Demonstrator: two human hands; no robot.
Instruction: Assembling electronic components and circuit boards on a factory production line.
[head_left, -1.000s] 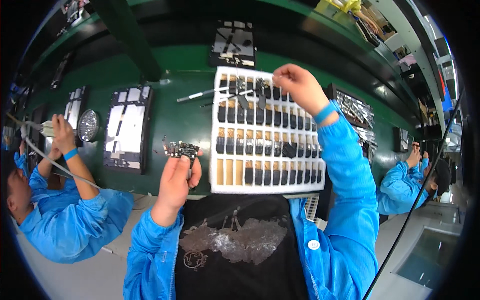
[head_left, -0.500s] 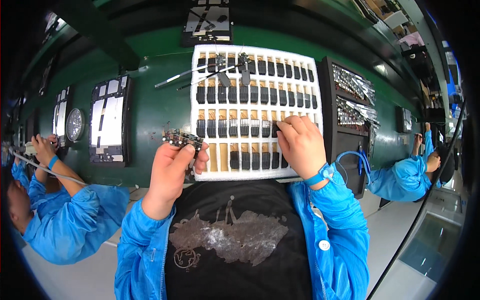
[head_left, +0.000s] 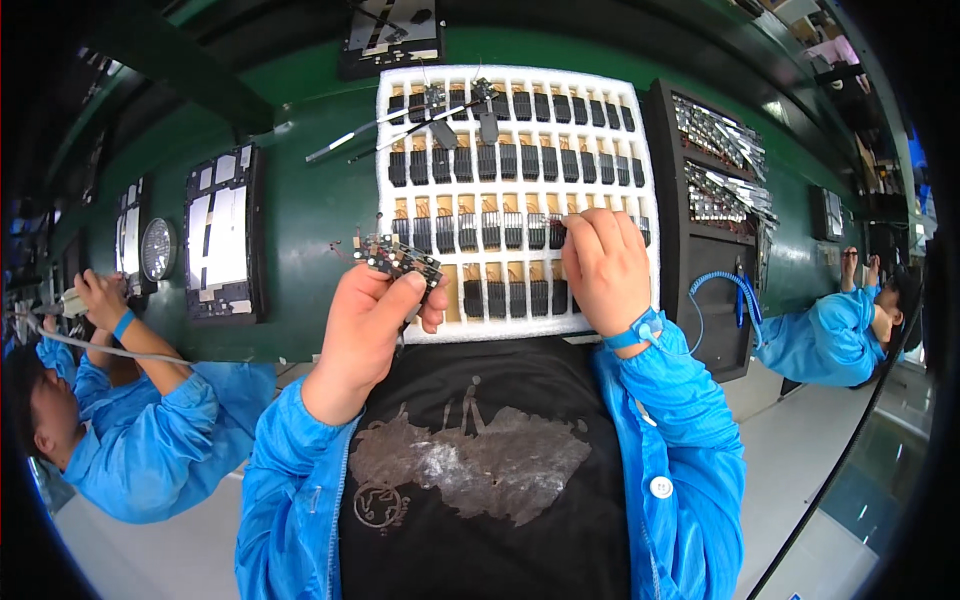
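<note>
In front of me lies a white foam tray point(head_left: 500, 333), its rows of slots mostly filled with small black parts point(head_left: 510, 298) that have thin wires. My left hand point(head_left: 372, 318) is closed around a few small circuit boards point(head_left: 392, 256), over the tray's near left corner. My right hand point(head_left: 608, 268) reaches into the third row, fingers pinched at a black part point(head_left: 555, 234); the fingertips partly hide that slot. Two small boards point(head_left: 484, 92) with black flaps and long strips lie across the tray's far left. A blue wrist strap point(head_left: 640, 332) circles my right wrist.
Beside the tray on the right stands a dark compartment box point(head_left: 715, 265) holding silvery strips point(head_left: 718, 135) and a blue-handled tool point(head_left: 746, 300). Flat device panels point(head_left: 222, 240) and a round dish point(head_left: 158, 248) lie left. Co-workers point(head_left: 140, 430) sit on both sides.
The view has shifted slightly. My left hand has moved a little right and up with the circuit boards. My right hand stays at the same slot area in the third row.
</note>
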